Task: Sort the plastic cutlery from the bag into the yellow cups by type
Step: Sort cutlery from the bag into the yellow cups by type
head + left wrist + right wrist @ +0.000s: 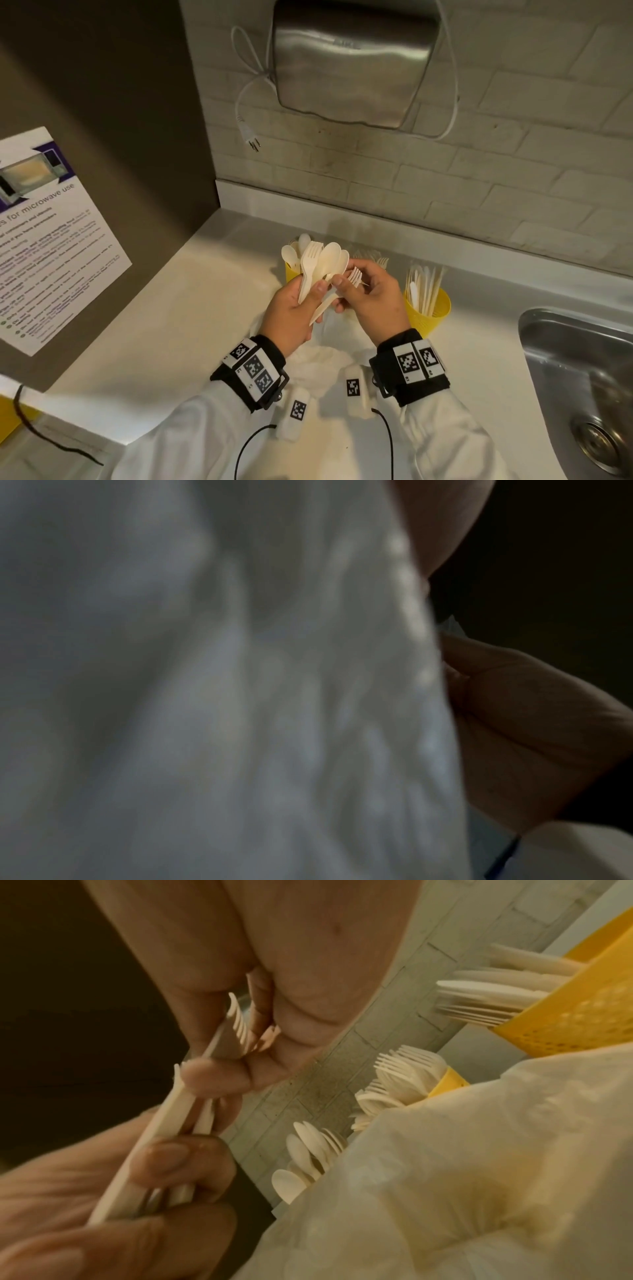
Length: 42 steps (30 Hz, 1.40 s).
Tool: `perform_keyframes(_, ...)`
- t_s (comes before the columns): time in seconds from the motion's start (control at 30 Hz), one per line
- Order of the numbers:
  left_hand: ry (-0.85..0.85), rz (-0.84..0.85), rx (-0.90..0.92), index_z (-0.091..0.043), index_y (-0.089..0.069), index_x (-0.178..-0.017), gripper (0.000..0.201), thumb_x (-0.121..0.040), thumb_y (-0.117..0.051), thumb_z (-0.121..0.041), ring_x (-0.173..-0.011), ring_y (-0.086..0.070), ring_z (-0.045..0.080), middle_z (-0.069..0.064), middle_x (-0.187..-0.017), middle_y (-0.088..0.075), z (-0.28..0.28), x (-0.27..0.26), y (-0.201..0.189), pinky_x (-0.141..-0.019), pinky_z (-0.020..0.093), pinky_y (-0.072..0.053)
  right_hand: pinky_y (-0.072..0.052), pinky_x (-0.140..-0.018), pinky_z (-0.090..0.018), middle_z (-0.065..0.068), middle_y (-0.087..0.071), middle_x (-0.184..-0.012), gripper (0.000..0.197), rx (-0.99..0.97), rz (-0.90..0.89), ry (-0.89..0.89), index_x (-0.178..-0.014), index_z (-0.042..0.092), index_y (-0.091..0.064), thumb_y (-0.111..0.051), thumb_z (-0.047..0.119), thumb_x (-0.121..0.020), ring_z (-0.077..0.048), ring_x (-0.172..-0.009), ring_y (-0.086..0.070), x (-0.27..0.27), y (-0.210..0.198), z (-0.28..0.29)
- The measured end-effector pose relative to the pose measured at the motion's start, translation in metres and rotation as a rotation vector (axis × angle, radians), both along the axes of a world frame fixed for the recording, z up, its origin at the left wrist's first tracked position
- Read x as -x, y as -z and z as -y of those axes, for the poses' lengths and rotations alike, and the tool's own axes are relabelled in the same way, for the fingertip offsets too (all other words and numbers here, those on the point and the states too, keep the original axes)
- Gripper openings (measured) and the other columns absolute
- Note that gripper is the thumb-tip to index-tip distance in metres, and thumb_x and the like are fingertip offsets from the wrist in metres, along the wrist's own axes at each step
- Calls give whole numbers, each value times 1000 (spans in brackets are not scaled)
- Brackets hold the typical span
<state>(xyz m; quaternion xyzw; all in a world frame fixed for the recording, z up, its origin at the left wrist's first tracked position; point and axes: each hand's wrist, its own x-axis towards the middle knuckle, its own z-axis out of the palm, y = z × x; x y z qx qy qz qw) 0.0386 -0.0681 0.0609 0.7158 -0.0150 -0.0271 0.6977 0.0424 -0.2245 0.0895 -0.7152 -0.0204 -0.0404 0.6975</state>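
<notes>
My left hand point(310, 296) grips a bunch of cream plastic forks and spoons point(320, 265) by the handles, heads fanned upward. My right hand point(346, 284) pinches a single fork point(355, 275) at the bunch's right side; the right wrist view shows that fork point(236, 1026) between thumb and fingers. The white plastic bag point(325, 356) lies crumpled on the counter under both hands. Behind stand three yellow cups: one with spoons point(290, 271), one with forks point(445, 1081) mostly hidden by my right hand, one with knives point(430, 313). In the left wrist view there is only blurred bag point(240, 696).
A steel sink point(582, 377) is sunk into the counter at the right. A hand dryer point(349, 61) hangs on the brick wall, its unplugged cord point(251, 140) dangling. A microwave notice point(51, 240) is stuck on the brown panel at the left.
</notes>
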Motion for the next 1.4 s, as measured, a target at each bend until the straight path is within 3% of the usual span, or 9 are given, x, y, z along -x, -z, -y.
perform_keyframes(0.23,-16,1,43,-25,-69,-109,19,-105,-56,-38,-44,-41,10,1,-61,-52,-4,0,-8,-40,24,-33,-61,-73,-42,-4,-75,-101,32,77,-39,-103,-122,19,-67,-74,27,-92,-24,-85,-72,4,0,1)
perform_keyframes(0.33,-5,-11,90,-25,-69,-104,20,-105,-55,-38,-45,-37,12,5,-64,-49,-8,2,-11,-40,24,-30,-59,-76,-44,-8,-75,-107,31,-23,-32,-97,-124,17,-67,-62,35,-99,-31,-93,-72,6,-3,3)
perform_keyframes(0.43,21,-46,125,-28,-71,-102,22,-105,-54,-42,-48,-35,13,6,-66,-47,-11,5,-12,-41,24,-28,-56,-73,-38,-10,-74,-109,46,-164,-41,-43,-121,15,-69,-47,48,-98,-25,-94,-71,4,-15,5)
perform_keyframes(0.57,55,-33,99,-25,-69,-109,25,-105,-53,-43,-45,-35,12,7,-66,-48,-11,8,-14,-39,24,-30,-55,-67,-29,2,-75,-95,24,182,74,-17,-110,16,-73,-57,32,-102,-7,-76,-68,0,-28,5)
perform_keyframes(0.67,53,-35,78,-21,-67,-112,28,-104,-53,-43,-46,-37,14,10,-69,-49,-11,8,-13,-39,24,-32,-57,-66,-30,4,-74,-83,13,364,135,-8,-103,16,-73,-63,23,-100,-7,-66,-68,-3,-30,3)
perform_keyframes(0.97,38,23,45,-18,-66,-108,26,-103,-55,-41,-48,-43,13,7,-67,-53,-8,5,-23,-41,26,-36,-58,-73,-44,1,-70,-74,11,686,192,-73,-87,18,-72,-64,24,-92,-20,-71,-68,-22,-60,11)
perform_keyframes(1.13,-11,174,-44,-24,-65,-100,19,-103,-57,-40,-51,-51,9,-2,-67,-59,-7,-7,-41,-47,25,-41,-53,-75,-27,8,-71,-83,12,878,317,-120,-99,18,-76,-68,25,-93,-10,-78,-66,-34,-99,15)
perform_keyframes(1.23,-30,227,-29,-26,-66,-104,16,-104,-57,-38,-57,-53,9,-6,-69,-60,-7,-12,-49,-49,24,-41,-54,-72,-24,8,-73,-84,12,777,329,-74,-100,21,-76,-68,26,-94,-7,-77,-67,-33,-105,13)
perform_keyframes(1.4,-90,310,-96,-26,-67,-115,20,-104,-57,-39,-66,-60,2,-17,-75,-67,-12,-14,-52,-58,17,-44,-60,-65,-27,-1,-74,-85,15,499,171,-156,-106,17,-73,-72,26,-94,-16,-66,-70,-18,-104,12)
